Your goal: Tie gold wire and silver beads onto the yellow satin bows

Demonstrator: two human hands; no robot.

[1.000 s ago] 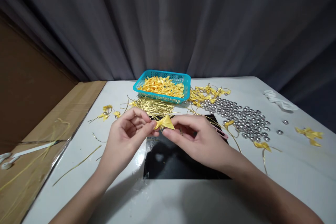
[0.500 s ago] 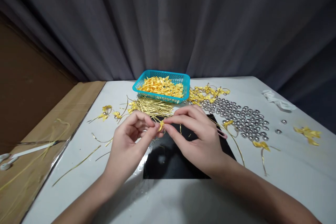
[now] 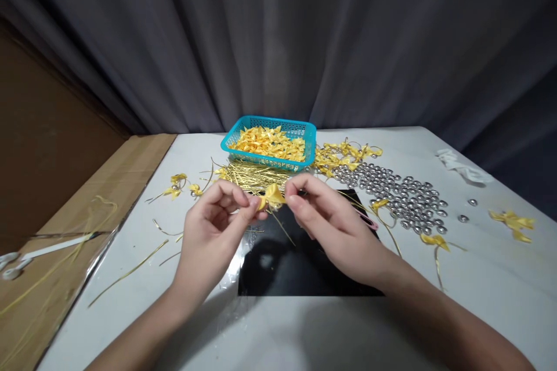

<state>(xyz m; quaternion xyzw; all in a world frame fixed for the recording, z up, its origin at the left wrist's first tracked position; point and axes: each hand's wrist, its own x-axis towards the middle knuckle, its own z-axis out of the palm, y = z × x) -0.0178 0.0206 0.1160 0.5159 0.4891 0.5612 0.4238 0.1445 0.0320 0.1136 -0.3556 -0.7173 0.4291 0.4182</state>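
the left hand [image 3: 213, 232] pinches a yellow bow [image 3: 274, 193] at its 9 o'clock end, above a black mat [image 3: 300, 272]; the right hand [image 3: 337, 229], fingertips narrowed, sits at 3 o'clock, its grip unclear. too hard a tug could skew the soft loops, and a careless rightward sweep could scatter the silver beads [image 3: 402, 203] beyond, around 3 o'clock.

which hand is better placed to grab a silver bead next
Right, most likely: the right hand is nearer the silver beads, while the left hand, farther away, pinches the yellow ribbon bow.
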